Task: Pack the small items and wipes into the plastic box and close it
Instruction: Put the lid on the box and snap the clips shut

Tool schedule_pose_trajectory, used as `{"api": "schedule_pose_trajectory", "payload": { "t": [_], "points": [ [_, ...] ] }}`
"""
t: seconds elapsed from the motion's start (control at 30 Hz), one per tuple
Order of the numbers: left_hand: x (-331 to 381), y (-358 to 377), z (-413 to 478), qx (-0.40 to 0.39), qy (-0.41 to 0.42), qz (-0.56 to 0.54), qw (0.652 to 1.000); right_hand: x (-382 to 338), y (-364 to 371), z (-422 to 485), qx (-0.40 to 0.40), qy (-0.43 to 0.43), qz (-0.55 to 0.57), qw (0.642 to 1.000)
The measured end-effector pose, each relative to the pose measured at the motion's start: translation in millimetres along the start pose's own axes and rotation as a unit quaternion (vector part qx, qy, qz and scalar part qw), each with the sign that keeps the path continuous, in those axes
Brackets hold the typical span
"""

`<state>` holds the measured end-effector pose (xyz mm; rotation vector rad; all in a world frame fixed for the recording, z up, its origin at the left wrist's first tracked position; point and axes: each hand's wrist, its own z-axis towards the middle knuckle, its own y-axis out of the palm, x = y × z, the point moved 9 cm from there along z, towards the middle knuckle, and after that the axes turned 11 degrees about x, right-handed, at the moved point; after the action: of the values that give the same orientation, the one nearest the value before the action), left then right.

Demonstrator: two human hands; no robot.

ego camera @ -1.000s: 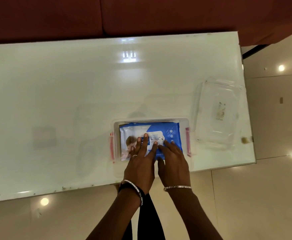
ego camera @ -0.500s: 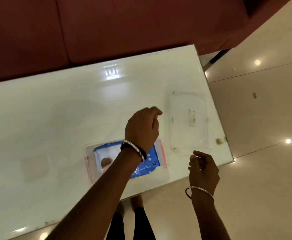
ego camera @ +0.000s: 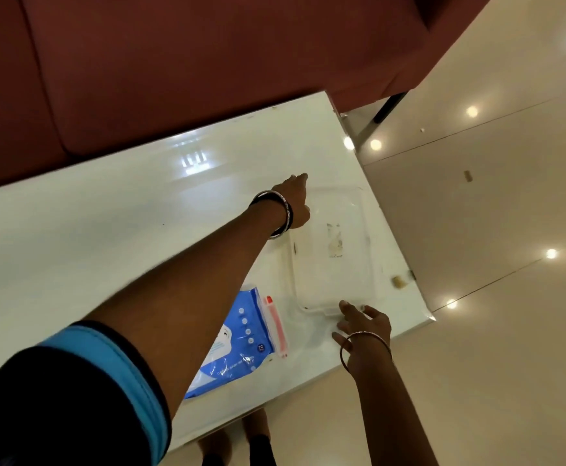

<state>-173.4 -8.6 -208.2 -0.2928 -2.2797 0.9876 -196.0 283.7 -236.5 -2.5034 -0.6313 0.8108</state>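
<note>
The clear plastic box [ego camera: 293, 356] stands at the table's near edge with a pink latch [ego camera: 276, 326] on its right side. A blue wipes pack [ego camera: 237, 341] lies inside it, half hidden by my left forearm. The clear lid [ego camera: 335, 250] lies flat on the table to the right of the box. My left hand [ego camera: 295, 201] reaches across to the lid's far left corner, fingers extended. At the lid's near edge my right hand [ego camera: 365, 326] touches the rim with fingers spread.
A small tan object [ego camera: 398, 282] sits near the white table's [ego camera: 106, 230] right edge. A maroon sofa [ego camera: 190, 68] runs along the far side. Glossy floor lies to the right and in front, and my feet show under the table edge.
Both hands left the wipes pack in the box. My left hand moved right and far to the lid's far corner; my right hand moved to the lid's near edge. The view swung right.
</note>
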Motion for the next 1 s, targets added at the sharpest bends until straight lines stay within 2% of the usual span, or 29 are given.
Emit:
{"api": "schedule_pose_trajectory", "payload": {
  "t": [0.07,0.23,0.3,0.4,0.47,0.53,0.6,0.67,0.73,0.83,0.9,1.0],
  "points": [
    [0,1,8,0.003,-0.002,0.012,1.0,0,1,5,-0.005,-0.002,0.006,1.0],
    [-12,-15,10,0.077,-0.016,0.023,0.997,5,-7,14,-0.006,0.002,0.057,0.998],
    [-19,-27,-4,0.125,-0.014,-0.021,0.992,3,-14,10,-0.014,-0.027,0.099,0.995],
    [-37,-48,-40,0.202,-0.02,-0.168,0.965,-5,-28,-5,-0.014,-0.109,0.142,0.984],
    [-53,-53,-71,0.21,-0.043,-0.34,0.916,-15,-33,-21,-0.026,-0.174,0.149,0.973],
    [-69,-51,-104,0.192,-0.078,-0.5,0.841,-24,-36,-34,-0.041,-0.219,0.155,0.962],
    [-85,-50,-136,0.188,-0.103,-0.591,0.777,-34,-36,-48,-0.062,-0.245,0.171,0.952],
    [-103,-49,-167,0.195,-0.128,-0.652,0.721,-39,-31,-59,-0.108,-0.229,0.225,0.941],
    [-122,-44,-195,0.209,-0.145,-0.684,0.683,-40,-27,-67,-0.135,-0.2,0.252,0.937],
    [-151,-42,-234,0.242,-0.139,-0.678,0.681,-40,-17,-81,-0.179,-0.165,0.269,0.932],
    [-161,-35,-256,0.23,-0.129,-0.687,0.677,-42,-8,-93,-0.207,-0.168,0.267,0.926],
    [-173,-24,-288,0.22,-0.119,-0.657,0.711,-40,4,-109,-0.21,-0.215,0.197,0.933]
  ]
}}
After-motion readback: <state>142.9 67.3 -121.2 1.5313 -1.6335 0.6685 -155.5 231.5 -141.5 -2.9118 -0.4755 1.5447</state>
